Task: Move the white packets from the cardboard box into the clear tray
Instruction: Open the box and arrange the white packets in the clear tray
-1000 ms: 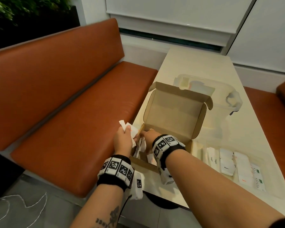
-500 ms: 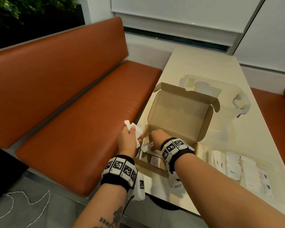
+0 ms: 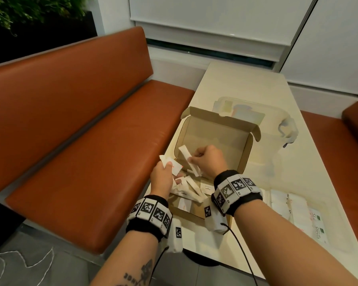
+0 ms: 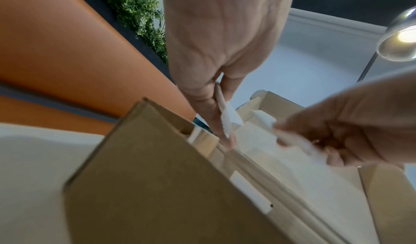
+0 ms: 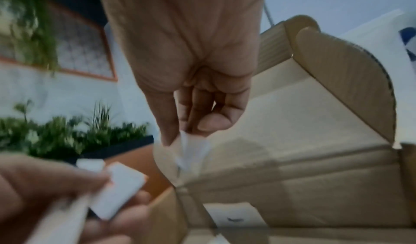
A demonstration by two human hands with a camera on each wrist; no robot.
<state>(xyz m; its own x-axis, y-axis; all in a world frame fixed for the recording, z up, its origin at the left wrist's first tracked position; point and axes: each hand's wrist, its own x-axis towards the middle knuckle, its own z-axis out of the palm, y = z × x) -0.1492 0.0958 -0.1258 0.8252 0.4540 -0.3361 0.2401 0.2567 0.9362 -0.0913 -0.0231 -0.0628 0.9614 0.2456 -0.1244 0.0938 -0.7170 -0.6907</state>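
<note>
Left of centre in the head view, the left hand (image 3: 161,178) grips a few white packets (image 3: 175,166) at the cardboard box (image 3: 215,141) edge. Beside it, the right hand (image 3: 209,159) pinches a long packet (image 3: 189,161) above more packets in the box (image 3: 189,187). At lower right, the clear tray (image 3: 327,205) on the counter (image 3: 246,83) holds packets.

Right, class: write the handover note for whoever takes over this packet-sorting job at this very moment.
Left hand: grips a few small white paper packets by the brown cardboard box.
Right hand: pinches a long white packet above the box.
Done: several packets already lie in the clear plastic tray, right of the box.
Left: put the held packets in the tray, then the loose packets in the box.
</note>
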